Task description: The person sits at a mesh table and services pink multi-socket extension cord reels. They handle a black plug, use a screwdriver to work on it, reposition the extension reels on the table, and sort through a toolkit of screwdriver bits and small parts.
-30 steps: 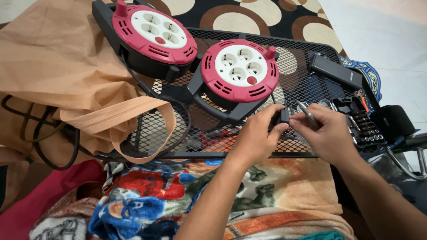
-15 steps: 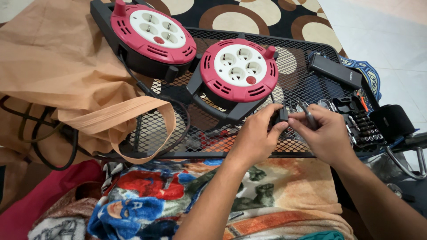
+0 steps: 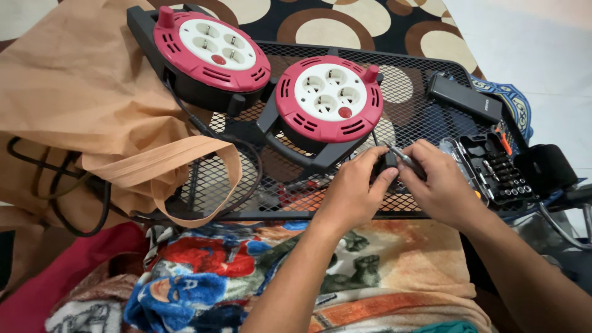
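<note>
We see a tan cloth bag (image 3: 80, 105) far to the left of our hands, draped over the black mesh tray (image 3: 407, 68) they rest on. Beyond our left hand (image 3: 354, 191) stand two red-and-white cable reels (image 3: 330, 102), the nearer just above its knuckles. Right of our right hand (image 3: 441, 185) lies an open bit case (image 3: 496, 166). Our left fingers are closed around a small black plug (image 3: 390, 161); our right fingers pinch a slim metal screwdriver (image 3: 404, 155), its tip touching the plug between both hands.
</note>
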